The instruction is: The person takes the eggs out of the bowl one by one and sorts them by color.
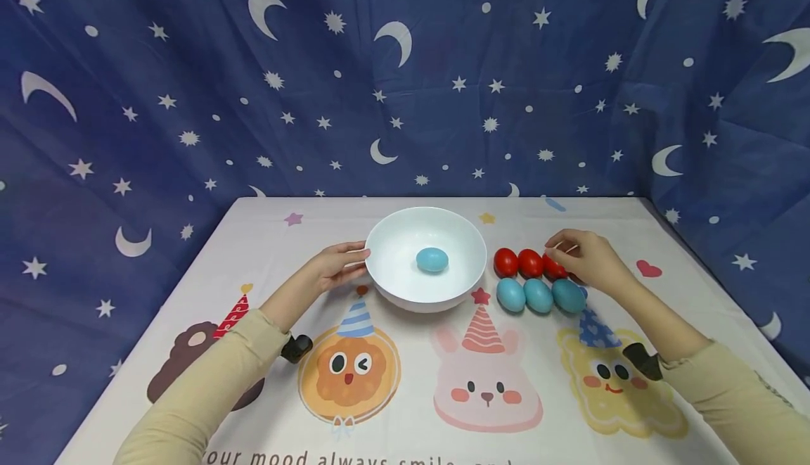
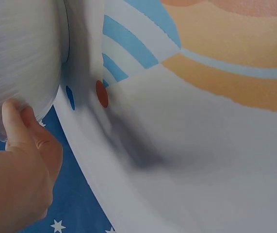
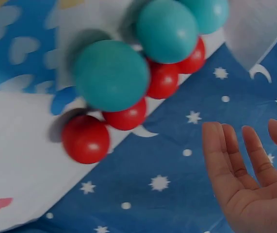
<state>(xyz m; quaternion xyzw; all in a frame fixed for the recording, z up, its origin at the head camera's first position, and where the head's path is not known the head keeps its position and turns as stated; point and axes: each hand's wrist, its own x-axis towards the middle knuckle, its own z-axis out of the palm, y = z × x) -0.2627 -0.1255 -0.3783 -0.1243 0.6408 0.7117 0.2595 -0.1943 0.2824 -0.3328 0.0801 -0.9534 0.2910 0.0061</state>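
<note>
My left hand (image 1: 344, 266) holds the white bowl (image 1: 405, 289) at its left side, fingertips at the rim. In the left wrist view, fingers (image 2: 18, 124) lie against the bowl's pale outer wall (image 2: 22, 53). One light-blue egg (image 1: 432, 259) lies inside the bowl. Over the right end of a row of red eggs (image 1: 530, 263) hovers my right hand (image 1: 588, 257), partly hiding that end. The right wrist view shows this hand (image 3: 254, 179) with loosely bent fingers, nothing between them, apart from the nearest red egg (image 3: 86, 139).
A row of three blue eggs (image 1: 538, 296) lies in front of the red ones, to the right of the bowl. The white tablecloth (image 1: 418, 380) carries printed cartoon figures. A dark-blue star-and-moon curtain (image 1: 436, 99) stands behind the table and along its sides.
</note>
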